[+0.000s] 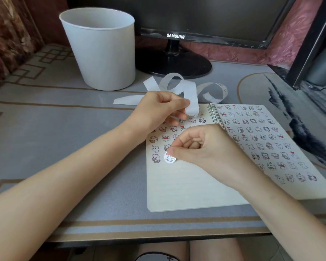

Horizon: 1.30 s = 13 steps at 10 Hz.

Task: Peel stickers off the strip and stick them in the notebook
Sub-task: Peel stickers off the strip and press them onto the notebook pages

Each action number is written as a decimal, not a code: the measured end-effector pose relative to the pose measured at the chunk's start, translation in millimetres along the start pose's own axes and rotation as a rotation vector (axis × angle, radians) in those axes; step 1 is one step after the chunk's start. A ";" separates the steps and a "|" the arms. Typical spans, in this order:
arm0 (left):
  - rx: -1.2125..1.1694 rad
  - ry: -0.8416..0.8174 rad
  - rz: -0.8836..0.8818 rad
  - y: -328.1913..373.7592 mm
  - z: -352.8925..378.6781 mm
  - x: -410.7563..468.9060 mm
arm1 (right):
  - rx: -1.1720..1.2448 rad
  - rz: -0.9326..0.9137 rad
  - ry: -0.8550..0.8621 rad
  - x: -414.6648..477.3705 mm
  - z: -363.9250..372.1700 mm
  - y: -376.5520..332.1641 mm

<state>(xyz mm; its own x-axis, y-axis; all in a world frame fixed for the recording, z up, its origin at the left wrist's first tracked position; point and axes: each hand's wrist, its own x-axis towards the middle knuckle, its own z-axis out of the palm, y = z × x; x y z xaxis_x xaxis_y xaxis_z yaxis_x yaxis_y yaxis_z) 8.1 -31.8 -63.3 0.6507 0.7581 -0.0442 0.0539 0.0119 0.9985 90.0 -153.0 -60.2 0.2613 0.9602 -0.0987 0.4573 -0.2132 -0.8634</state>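
Observation:
An open spiral notebook (186, 185) lies on the table, both pages carrying rows of small cartoon stickers. My left hand (158, 110) hovers over the top of the left page and pinches the curling white sticker strip (191, 98), which loops back toward the monitor. My right hand (201, 147) has its fingers curled and pinches a round white sticker (170, 158) at its upper edge. The sticker touches the left page just right of the lowest row's single sticker.
A white bucket (102, 53) stands at the back left. A Samsung monitor (196, 19) on a round black stand (173, 66) sits behind the strip. A dark patterned mat (290, 110) lies to the right of the notebook. The table's front edge (158, 240) runs below.

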 end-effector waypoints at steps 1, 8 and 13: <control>0.005 -0.002 -0.001 0.2 0.2 -0.2 | -0.007 -0.005 0.012 -0.6 0.9 -0.6; 0.009 -0.012 0.001 0.5 1.0 -1.2 | -0.103 -0.018 0.086 0.4 6.3 4.8; 0.008 -0.014 0.017 -0.2 1.5 -1.3 | -0.291 -0.056 0.116 1.6 8.8 1.8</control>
<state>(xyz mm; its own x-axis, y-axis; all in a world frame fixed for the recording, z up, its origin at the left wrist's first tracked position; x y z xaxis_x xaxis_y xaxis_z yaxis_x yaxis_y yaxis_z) 8.4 -33.7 -63.4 0.6620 0.7490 -0.0279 0.0489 -0.0060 0.9988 83.8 -150.2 -66.2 0.3167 0.9484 0.0169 0.6935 -0.2193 -0.6862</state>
